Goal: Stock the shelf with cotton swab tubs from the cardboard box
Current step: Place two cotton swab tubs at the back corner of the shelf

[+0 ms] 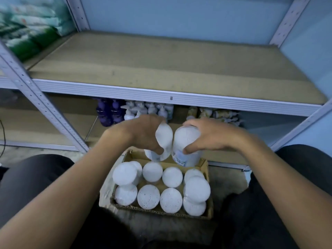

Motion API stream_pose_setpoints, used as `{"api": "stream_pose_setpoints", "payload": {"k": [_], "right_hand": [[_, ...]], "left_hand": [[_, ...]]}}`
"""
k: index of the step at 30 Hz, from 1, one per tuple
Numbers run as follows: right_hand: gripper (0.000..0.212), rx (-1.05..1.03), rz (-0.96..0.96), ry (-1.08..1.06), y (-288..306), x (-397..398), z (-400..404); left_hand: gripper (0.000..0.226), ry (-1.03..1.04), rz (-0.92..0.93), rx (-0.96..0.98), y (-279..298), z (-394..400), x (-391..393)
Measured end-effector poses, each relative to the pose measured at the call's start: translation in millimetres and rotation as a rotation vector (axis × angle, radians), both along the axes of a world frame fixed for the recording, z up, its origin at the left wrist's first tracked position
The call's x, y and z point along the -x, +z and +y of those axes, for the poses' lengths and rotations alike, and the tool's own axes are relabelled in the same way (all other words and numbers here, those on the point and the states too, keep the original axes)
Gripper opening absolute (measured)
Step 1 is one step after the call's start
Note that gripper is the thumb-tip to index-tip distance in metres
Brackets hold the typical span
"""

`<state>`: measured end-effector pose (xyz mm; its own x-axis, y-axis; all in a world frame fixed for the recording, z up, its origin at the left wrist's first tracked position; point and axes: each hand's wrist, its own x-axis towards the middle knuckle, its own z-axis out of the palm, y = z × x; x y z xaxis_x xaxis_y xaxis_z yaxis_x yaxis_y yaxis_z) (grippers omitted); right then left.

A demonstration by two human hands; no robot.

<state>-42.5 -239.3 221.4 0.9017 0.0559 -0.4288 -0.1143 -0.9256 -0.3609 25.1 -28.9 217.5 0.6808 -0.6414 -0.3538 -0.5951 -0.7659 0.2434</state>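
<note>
— What sort of place is this?
— A shop stockroom or store aisle. Slotted metal shelving (172,99) holds rows of pump bottles (143,109) below and stacked soft packs (34,27) at upper left.
— Anything else?
— An open cardboard box (206,211) of identical white tubs (170,200) sits on the floor.

Beyond the hands, on the lower level, stand dark purple pump bottles (107,112), white pump bottles (143,109) beside them and pale printed bottles (215,113) further right, while soft green and white packs (30,24) are stacked far up-left.
</note>
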Motion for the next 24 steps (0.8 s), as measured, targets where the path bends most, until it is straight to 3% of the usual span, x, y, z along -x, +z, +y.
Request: {"api": "stream_pose_setpoints", "payload": {"k": [6, 12, 15, 20, 24], "right_hand": [[0.086, 0.110, -0.116, -0.006, 99.5, 8.1, -14.7], [0.074, 0.092, -0.163, -0.115, 174.0, 6.7, -50.5], [0.069, 0.075, -0.205, -0.194, 188.7, 3.1, -72.2], [0.085, 0.148, -0.251, -0.288, 184.9, -7.0, -114.2], [0.077, 0.162, -0.248, -0.385, 169.8, -9.0, -140.3]], "left_hand": [[0.077, -0.007, -0.032, 0.025, 91.4, -21.0, -15.7], [0.086, -0.173, -0.272, 0.063, 162.2, -67.8, -30.6], [0.089, -0.200, -0.280, 0.088, 176.7, -97.9, -41.4], [0.092, -0.228, -0.299, 0.106, 175.9, -153.9, -55.6], [0.094, -0.250, -0.231, 0.112, 163.0, -189.5, -63.8]]}}
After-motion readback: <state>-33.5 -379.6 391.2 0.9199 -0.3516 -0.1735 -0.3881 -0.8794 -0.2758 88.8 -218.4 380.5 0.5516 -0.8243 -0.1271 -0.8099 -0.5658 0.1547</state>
